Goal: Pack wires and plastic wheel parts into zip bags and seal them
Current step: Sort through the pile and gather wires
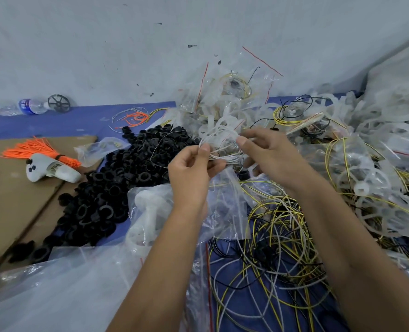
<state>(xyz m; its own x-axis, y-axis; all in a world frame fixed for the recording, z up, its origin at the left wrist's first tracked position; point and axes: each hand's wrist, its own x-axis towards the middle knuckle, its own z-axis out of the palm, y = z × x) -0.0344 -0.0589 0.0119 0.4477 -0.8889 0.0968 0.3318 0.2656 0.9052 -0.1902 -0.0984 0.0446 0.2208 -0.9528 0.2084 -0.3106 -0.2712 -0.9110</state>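
My left hand [191,167] and my right hand [268,155] both pinch a small coil of white wire [223,153] held up between them. A clear zip bag [225,207] hangs below the coil, against my left wrist; how it is held is hidden. Loose yellow, white and black wires [277,238] lie tangled under my right forearm. Translucent plastic wheels [363,185] are heaped at the right. Filled zip bags with red seal strips [225,92] are piled against the wall behind my hands.
A heap of black plastic rings [117,183] covers the blue mat at centre left. On cardboard at the left lie an orange tie bundle [40,149] and a white controller [52,170]. A water bottle [28,107] and a black wheel [59,103] rest by the wall. A big clear bag [55,288] fills the near left.
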